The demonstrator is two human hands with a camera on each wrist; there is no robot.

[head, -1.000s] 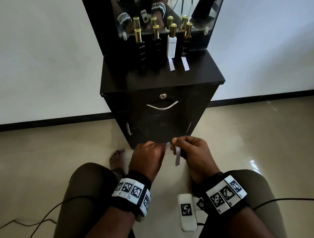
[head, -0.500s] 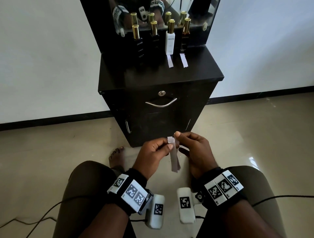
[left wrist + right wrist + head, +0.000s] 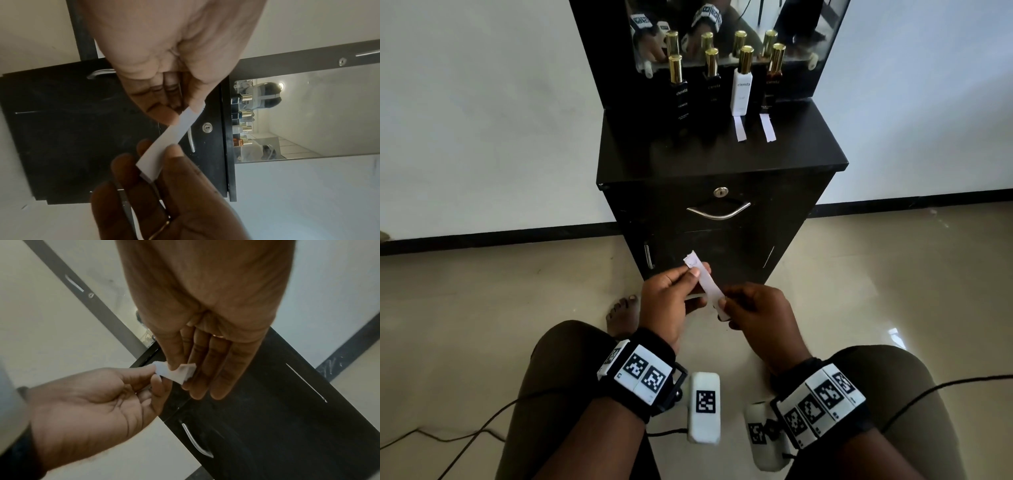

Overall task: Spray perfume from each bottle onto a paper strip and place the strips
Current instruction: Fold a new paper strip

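Paper strip (image 3: 705,279) held above the floor before the black cabinet (image 3: 722,164), long axis slanting from upper left to lower right. Left hand (image 3: 666,301) pinches its upper end, right hand (image 3: 756,308) its lower end, between thumb and fingers (image 3: 174,151).

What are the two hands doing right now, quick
Left hand: pinching the upper end of the paper strip between thumb and fingers.
Right hand: pinching the lower end of the same strip.
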